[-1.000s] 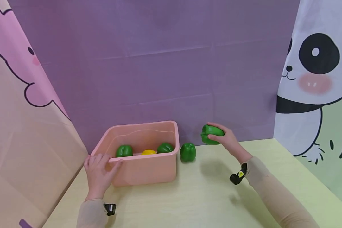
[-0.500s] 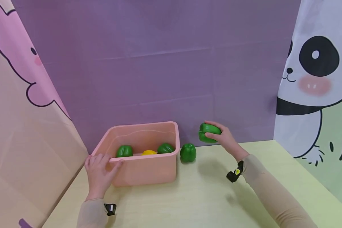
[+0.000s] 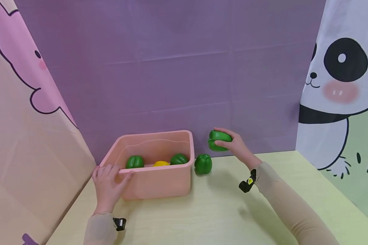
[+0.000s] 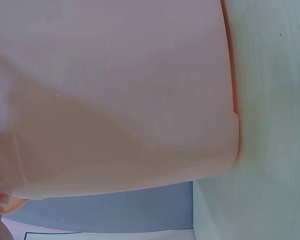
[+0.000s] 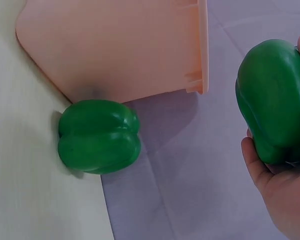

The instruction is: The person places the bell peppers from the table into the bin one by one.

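Note:
My right hand (image 3: 236,146) grips a green bell pepper (image 3: 219,140) above the table, thumb on the near side and fingers over the top. The right wrist view shows that same bell pepper (image 5: 272,100) large at the right edge. Below and left of it, a second green bell pepper (image 3: 203,164) stands on the table beside the pink bin (image 3: 156,183). My left hand (image 3: 108,185) holds the bin's near rim at its left corner, thumb outside along the front wall. Inside the bin lie two green bell peppers (image 3: 135,162) and a yellow item (image 3: 161,163), mostly hidden by the front wall.
The pale wooden table (image 3: 184,221) reaches back to a purple cloth backdrop (image 3: 178,68). Printed cloth panels stand on both sides, a panda (image 3: 343,88) on the right one. The bin's front wall (image 4: 115,100) fills most of the left wrist view.
My right hand has moved left and slightly up with the bell pepper, closer to the bin. The left hand stays on the rim, and the bin stays put.

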Available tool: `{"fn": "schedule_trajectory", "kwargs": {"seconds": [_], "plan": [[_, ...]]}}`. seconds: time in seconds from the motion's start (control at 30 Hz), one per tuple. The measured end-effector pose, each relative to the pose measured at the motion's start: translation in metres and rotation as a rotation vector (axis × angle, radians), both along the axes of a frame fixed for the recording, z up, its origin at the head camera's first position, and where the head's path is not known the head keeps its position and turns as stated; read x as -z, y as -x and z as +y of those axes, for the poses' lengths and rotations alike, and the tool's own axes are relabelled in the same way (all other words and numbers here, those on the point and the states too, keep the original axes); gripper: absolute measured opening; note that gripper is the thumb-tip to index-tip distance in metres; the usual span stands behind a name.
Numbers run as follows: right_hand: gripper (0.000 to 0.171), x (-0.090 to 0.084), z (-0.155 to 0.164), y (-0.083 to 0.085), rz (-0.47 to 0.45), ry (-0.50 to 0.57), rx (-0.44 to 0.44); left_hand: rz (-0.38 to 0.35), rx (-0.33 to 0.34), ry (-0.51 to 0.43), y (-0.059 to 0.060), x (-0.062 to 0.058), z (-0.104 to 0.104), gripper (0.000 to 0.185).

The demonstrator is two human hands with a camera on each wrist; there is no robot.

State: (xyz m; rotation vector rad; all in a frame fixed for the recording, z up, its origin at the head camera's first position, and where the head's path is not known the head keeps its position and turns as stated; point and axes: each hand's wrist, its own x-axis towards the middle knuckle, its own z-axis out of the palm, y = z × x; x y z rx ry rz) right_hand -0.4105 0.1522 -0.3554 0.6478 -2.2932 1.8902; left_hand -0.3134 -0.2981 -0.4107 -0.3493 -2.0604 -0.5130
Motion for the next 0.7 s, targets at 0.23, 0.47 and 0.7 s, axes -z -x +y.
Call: {"fn": "schedule_trajectory", "kwargs": {"seconds": [0.23,0.47,0.7], "plan": [[0.061,-0.009,-0.008,0.003,0.025,-0.023,-0.003,0.001,-0.007,0.004,0.000,0.000,0.001,0.048],[0.060,-0.016,-0.015,0.003,0.038,-0.055,-0.008,-0.006,-0.015,0.008,-0.001,0.000,0.001,0.044],[0.059,-0.022,-0.021,0.006,0.037,-0.060,-0.021,-0.014,-0.016,0.006,0.000,0.000,0.001,0.042]]}}
